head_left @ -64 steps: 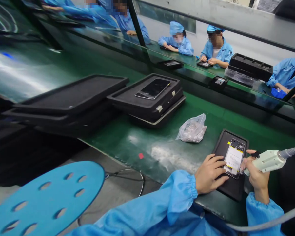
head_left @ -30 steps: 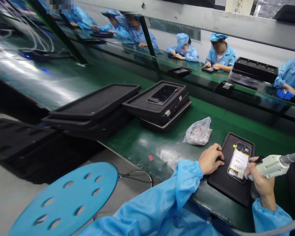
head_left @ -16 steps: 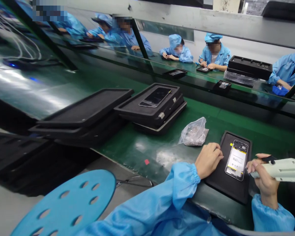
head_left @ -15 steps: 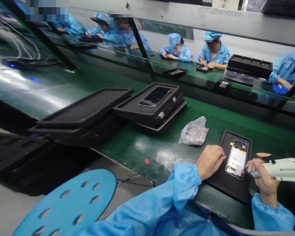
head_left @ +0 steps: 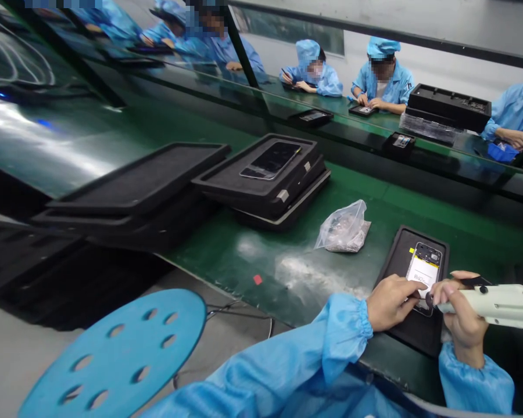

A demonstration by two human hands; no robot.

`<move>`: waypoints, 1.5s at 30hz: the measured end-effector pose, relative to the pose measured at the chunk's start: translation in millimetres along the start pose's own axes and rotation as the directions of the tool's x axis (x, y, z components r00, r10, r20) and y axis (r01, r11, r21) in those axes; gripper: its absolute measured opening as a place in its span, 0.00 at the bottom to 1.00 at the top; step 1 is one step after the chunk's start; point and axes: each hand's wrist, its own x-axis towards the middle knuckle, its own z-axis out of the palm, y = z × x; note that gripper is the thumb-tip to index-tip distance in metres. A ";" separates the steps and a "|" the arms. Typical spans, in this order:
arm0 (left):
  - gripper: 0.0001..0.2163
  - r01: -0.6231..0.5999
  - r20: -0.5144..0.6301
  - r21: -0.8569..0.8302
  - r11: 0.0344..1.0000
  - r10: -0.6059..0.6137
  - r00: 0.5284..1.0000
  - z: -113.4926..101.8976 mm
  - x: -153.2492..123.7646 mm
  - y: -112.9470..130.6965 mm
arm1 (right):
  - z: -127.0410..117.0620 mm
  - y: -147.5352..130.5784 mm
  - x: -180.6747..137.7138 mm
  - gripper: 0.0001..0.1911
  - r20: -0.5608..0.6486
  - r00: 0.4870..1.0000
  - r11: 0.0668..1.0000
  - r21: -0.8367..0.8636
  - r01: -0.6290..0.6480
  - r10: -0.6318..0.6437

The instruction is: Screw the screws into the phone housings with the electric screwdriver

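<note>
Since half a second ago, the left hand (head_left: 390, 302) has slid from the tray's left edge to the phone's near end, fingertips now meeting the tool tip. Green conveyor belt (head_left: 287, 261) runs across a factory hall; workers in blue coats sit beyond it. Stacked black trays (head_left: 135, 186) lie at left, and a plastic bag (head_left: 342, 227) nearer. An opened phone (head_left: 422, 270) lies in a black tray (head_left: 401, 255) at the belt's near edge. Left fingers rest loosely on the phone, grasping nothing. Right hand (head_left: 459, 316) clasps a pale electric screwdriver (head_left: 501, 305), cut off at right. The tip's contact is hidden by fingers.
</note>
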 end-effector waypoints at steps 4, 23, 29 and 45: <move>0.14 0.004 0.021 -0.009 1.000 -0.004 1.000 -0.6 0.7 1.2 | 1.1 2.0 -1.0 0.08 0.018 1.000 1.000 -0.013 -0.015 0.015; 0.15 -0.086 -0.144 -0.011 0.996 0.084 0.986 -2.2 -1.2 0.8 | -17.3 -1.9 -5.4 0.12 -0.019 0.993 0.982 -0.147 -0.117 0.116; 0.07 -0.035 -0.078 0.047 0.998 0.038 0.996 3.2 -2.1 -1.6 | -27.4 2.4 -4.8 0.12 -0.017 0.988 0.946 -0.287 -0.153 0.154; 0.06 -0.097 -0.129 0.033 0.995 0.101 0.987 -2.9 -3.8 4.2 | -20.9 0.4 -2.3 0.09 0.059 0.984 0.907 -0.399 -0.132 0.169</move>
